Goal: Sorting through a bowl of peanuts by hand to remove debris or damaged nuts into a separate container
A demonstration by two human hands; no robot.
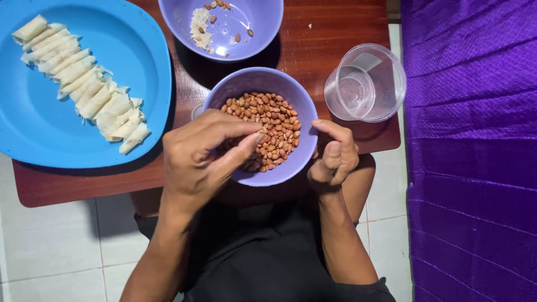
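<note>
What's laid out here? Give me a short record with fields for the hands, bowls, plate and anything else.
left hand: fingers pinched together over the peanuts
right hand: loosely curled at the near bowl's right rim, whether it touches is unclear
near bowl: purple, full of peanuts
far bowl: purple, a few nuts and pale scraps
plate: blue, with a row of pale rolled wrappers
cup: clear plastic, looks empty
table: reddish wood
</note>
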